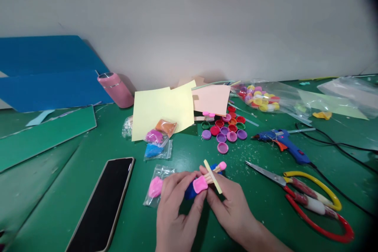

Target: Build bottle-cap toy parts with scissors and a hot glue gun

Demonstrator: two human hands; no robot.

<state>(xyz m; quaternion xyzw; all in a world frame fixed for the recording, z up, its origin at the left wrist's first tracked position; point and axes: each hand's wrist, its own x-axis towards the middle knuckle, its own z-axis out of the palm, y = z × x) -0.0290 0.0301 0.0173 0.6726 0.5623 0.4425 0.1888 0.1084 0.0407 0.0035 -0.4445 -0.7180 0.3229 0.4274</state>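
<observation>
Both hands meet low in the middle around a small stick-and-clay craft piece (200, 184). It has a flat pink clay patch, pale thin sticks, a pink blob at the far tip and a pale yellow strip (212, 176) lying across. Blue material (190, 191) shows beneath and behind it. My left hand (178, 208) pinches the piece's near left side between thumb and fingers. From the right, my right hand (232, 204) grips the same piece, its fingers partly hidden behind it. Beside my left hand lies a bag of pink clay (155, 187).
Left: a phone (102, 204), a pink bottle (116, 89), blue boards (53, 75). Ahead: yellow paper (162, 106), clay bags (154, 136), several bottle caps (222, 148), a bag of caps (260, 98). Right: a glue gun (285, 143) with its cord, and open scissors (285, 183) pointing inward.
</observation>
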